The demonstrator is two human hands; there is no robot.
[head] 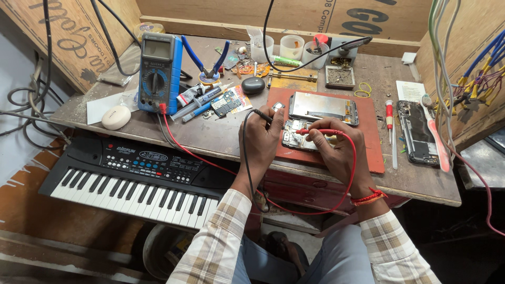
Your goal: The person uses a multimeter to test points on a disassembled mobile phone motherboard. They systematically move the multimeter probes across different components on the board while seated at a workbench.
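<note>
While both probes sit on the opened phone (298,138), we flag slip risk first: the probe tips are fine and the circuit board is crowded, so a small wobble could bridge neighbouring contacts or skid off the point. Red lead (351,173) loops slack under the right wrist and off the desk's front edge; a snag on the sleeve or knee could jerk the probe away. Black lead (246,158) hangs the same way beside the left forearm. We also judge the lifted screen (323,108), lying just behind the phone body on the red mat (368,152), could get nudged by knuckles.

Left hand (260,138): clenched around the black probe (263,115), fingers curled, thumb on top, tip angled down-right toward the board's upper left. Wrist rests near the desk's front edge.

Right hand (336,150): pinching the red probe (310,131) like a pen, tip pointing left onto the board, palm side down on the mat, a red thread band at the wrist. Both forearms come in from the front edge in plaid sleeves.

Phone sits at the mat's left part, mid-front of the desk (210,138). Blue multimeter (159,71) stands propped at the left rear, well apart from the hands. Second opened phone (417,131) and a red-handled screwdriver (390,117) lie toward the right edge. A keyboard (137,181) sits below the front-left edge.
</note>
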